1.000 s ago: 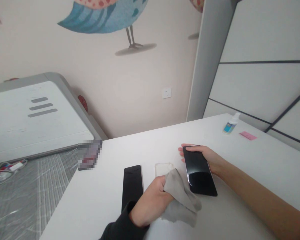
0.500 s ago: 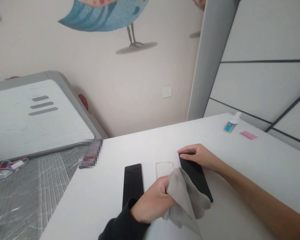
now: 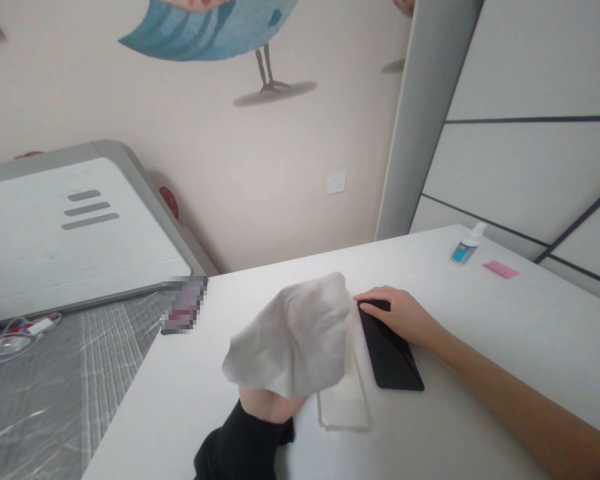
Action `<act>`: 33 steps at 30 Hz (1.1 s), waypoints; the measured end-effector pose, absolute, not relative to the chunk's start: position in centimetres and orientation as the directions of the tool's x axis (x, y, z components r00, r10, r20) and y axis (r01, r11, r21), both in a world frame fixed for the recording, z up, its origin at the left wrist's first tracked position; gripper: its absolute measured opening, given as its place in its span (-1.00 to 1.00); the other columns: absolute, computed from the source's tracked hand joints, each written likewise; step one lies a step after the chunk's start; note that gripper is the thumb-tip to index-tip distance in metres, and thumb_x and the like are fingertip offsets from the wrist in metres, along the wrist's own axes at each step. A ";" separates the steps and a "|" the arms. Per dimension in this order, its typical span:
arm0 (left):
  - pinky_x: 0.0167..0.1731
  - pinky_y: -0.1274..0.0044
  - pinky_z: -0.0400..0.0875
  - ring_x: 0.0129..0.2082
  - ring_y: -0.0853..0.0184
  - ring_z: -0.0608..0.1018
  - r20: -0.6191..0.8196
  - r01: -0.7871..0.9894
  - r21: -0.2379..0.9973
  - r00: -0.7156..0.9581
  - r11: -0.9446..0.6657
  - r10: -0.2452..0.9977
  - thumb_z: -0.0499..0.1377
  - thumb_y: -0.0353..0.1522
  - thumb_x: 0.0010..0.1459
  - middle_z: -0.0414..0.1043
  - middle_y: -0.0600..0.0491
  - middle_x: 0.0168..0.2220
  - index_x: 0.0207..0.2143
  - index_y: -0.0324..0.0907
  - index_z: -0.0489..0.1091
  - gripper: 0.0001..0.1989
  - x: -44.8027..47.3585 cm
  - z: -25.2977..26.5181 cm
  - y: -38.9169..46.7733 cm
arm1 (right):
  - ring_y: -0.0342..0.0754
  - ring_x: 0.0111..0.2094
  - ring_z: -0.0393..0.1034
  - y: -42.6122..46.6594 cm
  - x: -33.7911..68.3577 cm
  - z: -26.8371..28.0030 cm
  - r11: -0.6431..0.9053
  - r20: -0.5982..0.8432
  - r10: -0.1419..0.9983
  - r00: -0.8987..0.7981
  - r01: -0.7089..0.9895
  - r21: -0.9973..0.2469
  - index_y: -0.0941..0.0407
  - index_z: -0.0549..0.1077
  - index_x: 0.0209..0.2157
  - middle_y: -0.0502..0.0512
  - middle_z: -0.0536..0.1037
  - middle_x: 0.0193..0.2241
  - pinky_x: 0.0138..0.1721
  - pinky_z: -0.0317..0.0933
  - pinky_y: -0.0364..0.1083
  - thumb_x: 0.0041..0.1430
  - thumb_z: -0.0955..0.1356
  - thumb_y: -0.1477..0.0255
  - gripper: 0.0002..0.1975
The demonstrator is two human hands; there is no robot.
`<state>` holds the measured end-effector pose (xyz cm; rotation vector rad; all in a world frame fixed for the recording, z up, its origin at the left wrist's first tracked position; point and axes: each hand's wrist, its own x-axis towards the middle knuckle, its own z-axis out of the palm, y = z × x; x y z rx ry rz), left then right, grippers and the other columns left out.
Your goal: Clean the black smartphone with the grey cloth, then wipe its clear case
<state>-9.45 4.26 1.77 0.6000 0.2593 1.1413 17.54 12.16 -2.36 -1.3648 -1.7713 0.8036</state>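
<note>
In the head view, the left hand (image 3: pixel 267 403), in a black sleeve, is raised above the white table (image 3: pixel 505 333). Its grip is closed on a soft grey cleaning cloth (image 3: pixel 293 333), which drapes over the hand and hides the fingers. A clear, transparent phone case (image 3: pixel 344 400) comes out from under the cloth and slopes down toward the near edge; whether the left hand also holds it cannot be told.

Just right of the case lies a flat black smartphone (image 3: pixel 391 350), screen dark, on the table. The right hand (image 3: pixel 400 313) rests on its far end with the fingers spread flat, pressing it down rather than gripping it.

Well apart, near the far right corner, stand a small white spray bottle with a blue label (image 3: pixel 466 245) and a pink slip (image 3: pixel 501 269).
</note>
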 end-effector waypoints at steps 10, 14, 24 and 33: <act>0.30 0.20 0.27 0.29 0.06 0.42 0.158 -0.821 0.560 0.235 0.109 0.959 0.13 -0.17 0.35 0.45 -0.09 0.25 0.27 -0.04 0.35 -0.52 -8.9 4.1 6.9 | 0.25 -0.08 0.50 11.8 16.8 -2.6 0.303 0.251 0.953 -0.170 0.532 -0.791 -0.05 0.68 -0.28 0.11 0.70 -0.19 0.09 0.26 0.29 0.17 0.40 0.27 -0.82; 0.20 0.32 0.41 0.18 0.13 0.54 0.180 -0.869 0.486 0.201 0.091 0.963 0.06 -0.28 0.39 0.55 -0.07 0.15 0.25 -0.05 0.40 -0.58 -9.2 3.6 7.0 | 0.23 -0.08 0.51 11.8 16.7 -2.7 0.312 0.262 0.950 -0.171 0.547 -0.777 -0.05 0.67 -0.28 0.10 0.70 -0.19 0.06 0.28 0.27 0.18 0.39 0.28 -0.82; 0.35 0.20 0.18 0.27 0.09 0.44 0.089 -0.883 0.467 0.103 0.050 0.991 0.10 -0.18 0.37 0.57 -0.06 0.13 0.10 -0.08 0.52 -0.64 -9.9 3.3 7.3 | 0.26 -0.07 0.51 11.5 16.6 -2.9 0.323 0.277 0.946 -0.169 0.568 -0.757 -0.05 0.67 -0.27 0.11 0.70 -0.18 0.07 0.28 0.29 0.20 0.38 0.29 -0.81; 0.38 0.19 0.09 0.38 0.11 0.30 0.081 -0.878 0.478 0.070 0.023 0.994 0.04 -0.19 0.39 0.43 -0.02 0.27 0.21 -0.03 0.41 -0.58 -10.6 3.8 7.1 | 0.21 -0.04 0.48 11.0 16.1 -2.7 0.350 0.306 0.935 -0.179 0.599 -0.720 -0.02 0.65 -0.29 0.13 0.67 -0.15 0.10 0.27 0.25 0.24 0.36 0.32 -0.82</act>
